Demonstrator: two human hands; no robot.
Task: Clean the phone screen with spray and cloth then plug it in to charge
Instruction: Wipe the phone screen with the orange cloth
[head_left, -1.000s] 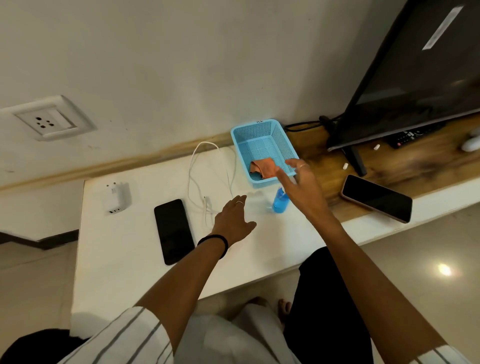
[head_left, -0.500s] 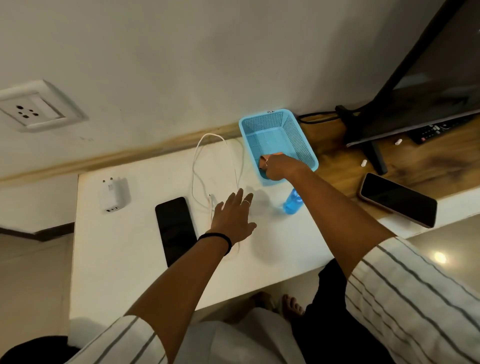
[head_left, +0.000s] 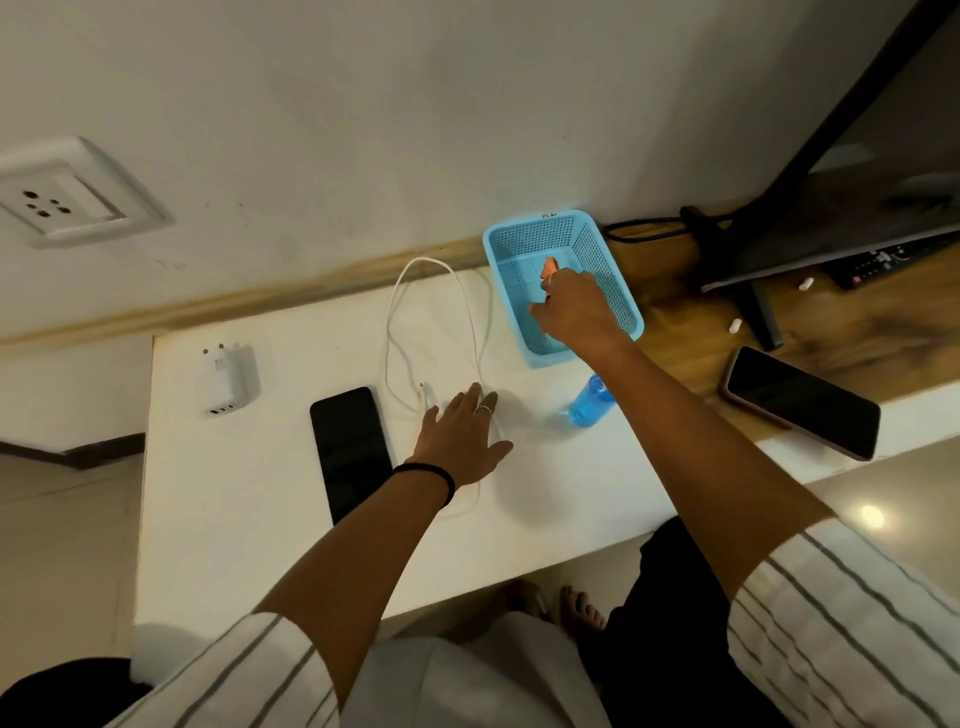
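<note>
Head view: right hand, fingers pinched on the soft orange cloth inside the perforated blue basket, centre right; left hand splayed flat on the white bench beside the glossy black phone.

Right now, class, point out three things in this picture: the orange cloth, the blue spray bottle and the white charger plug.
orange cloth (head_left: 549, 267): head view, on the tip showing above the fingers.
blue spray bottle (head_left: 587, 408): head view, on its blue body.
white charger plug (head_left: 224, 379): head view, on its flat white face.
</note>
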